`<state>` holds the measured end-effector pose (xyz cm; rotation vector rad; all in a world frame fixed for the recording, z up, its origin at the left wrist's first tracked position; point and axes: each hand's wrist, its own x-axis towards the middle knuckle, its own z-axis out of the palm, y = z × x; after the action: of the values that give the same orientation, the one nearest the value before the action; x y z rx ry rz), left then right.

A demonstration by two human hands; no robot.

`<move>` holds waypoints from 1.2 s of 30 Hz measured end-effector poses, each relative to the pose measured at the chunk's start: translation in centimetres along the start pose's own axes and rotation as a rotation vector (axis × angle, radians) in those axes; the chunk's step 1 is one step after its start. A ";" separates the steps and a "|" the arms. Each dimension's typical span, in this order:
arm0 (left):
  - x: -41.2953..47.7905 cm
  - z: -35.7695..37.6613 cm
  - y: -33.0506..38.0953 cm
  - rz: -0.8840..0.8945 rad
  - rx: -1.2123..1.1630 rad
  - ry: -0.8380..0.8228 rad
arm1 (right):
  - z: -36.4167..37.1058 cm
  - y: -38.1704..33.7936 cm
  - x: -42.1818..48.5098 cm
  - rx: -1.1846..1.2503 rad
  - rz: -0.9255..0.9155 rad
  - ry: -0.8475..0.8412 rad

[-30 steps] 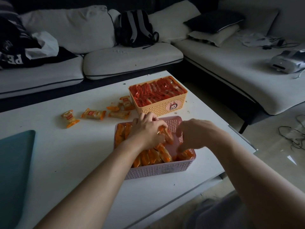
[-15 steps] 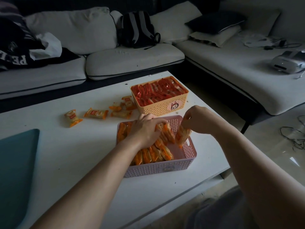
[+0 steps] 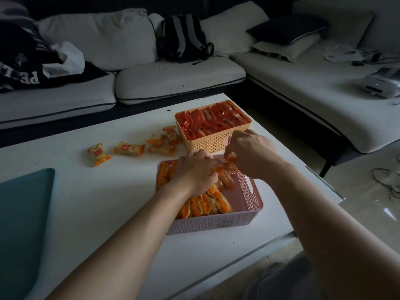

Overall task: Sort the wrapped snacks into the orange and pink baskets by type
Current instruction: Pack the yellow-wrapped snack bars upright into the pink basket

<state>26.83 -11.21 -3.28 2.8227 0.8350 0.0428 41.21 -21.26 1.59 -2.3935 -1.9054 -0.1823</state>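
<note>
The pink basket sits at the near edge of the white table and holds several orange-wrapped snacks standing in rows. My left hand lies on the snacks in the basket's far half, fingers curled over them. My right hand hovers over the far right corner and pinches one orange-wrapped snack by its end. Behind stands the orange basket, full of red-wrapped snacks. Several loose orange-wrapped snacks lie on the table to its left.
The white table has a teal mat at its near left. Sofas run behind and to the right, with a backpack, cushions and dark clothing on them. Cables lie on the floor at right.
My right hand lifted a snack out of the pink basket's right side and carried it to the far right corner, close to my left hand. My left hand stayed on the snacks.
</note>
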 end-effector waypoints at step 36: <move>1.7 1.5 2.1 -0.010 0.015 0.328 | -3.7 3.4 -2.0 0.115 0.101 0.051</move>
<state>29.50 -12.32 -4.38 2.8674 0.9150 0.5113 43.95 -24.44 5.05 -2.3786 -1.7195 -0.1221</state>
